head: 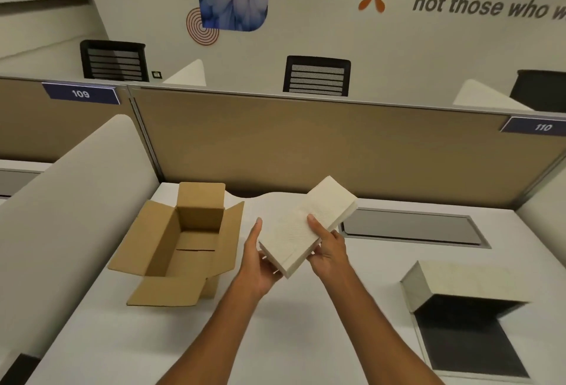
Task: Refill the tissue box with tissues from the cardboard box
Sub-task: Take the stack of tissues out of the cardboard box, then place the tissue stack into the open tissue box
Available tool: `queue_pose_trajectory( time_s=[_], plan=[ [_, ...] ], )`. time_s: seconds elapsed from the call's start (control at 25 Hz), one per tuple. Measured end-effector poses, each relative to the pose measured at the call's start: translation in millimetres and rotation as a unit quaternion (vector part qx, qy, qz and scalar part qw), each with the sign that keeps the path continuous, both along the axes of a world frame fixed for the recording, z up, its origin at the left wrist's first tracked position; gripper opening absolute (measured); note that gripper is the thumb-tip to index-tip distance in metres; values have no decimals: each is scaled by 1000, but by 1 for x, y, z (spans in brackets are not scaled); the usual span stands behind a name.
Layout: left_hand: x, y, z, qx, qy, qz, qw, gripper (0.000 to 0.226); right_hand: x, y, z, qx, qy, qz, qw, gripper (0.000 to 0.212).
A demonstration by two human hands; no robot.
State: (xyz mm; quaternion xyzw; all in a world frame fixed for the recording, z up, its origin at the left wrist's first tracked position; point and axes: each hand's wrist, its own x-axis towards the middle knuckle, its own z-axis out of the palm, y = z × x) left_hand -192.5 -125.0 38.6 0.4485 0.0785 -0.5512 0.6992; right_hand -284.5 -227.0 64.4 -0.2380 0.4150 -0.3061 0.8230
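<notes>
A thick white stack of folded tissues point(303, 225) is held above the middle of the desk, tilted with its far end pointing up and right. My left hand point(260, 265) cups its near left corner from below. My right hand point(327, 250) grips its right edge, thumb on top. The brown cardboard box point(183, 243) stands open at the left, flaps spread, and its visible inside is bare. The tissue box point(459, 317) lies open at the right front, with a beige lid and a dark inside.
The white desk point(122, 338) has a grey cable hatch point(410, 228) behind the tissues. A tan partition point(306, 145) closes the back and rounded white dividers point(61, 201) flank the desk. Black chairs point(317, 76) stand beyond the partition.
</notes>
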Motion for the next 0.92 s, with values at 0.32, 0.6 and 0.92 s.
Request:
queue_pose_trajectory(
  time_s=[0.32,0.6,0.92],
  plan=[
    [-127,-55,6,61,-91,4,994,62,-116,-51,-9,10,21,-66,998,76],
    [-188,-76,4,109,-102,-11,989,43,-225,-113,-13,3,21,-113,993,71],
    [-215,-82,-6,123,-96,-69,985,63,-321,-150,-24,-47,80,71,993,35]
  ],
)
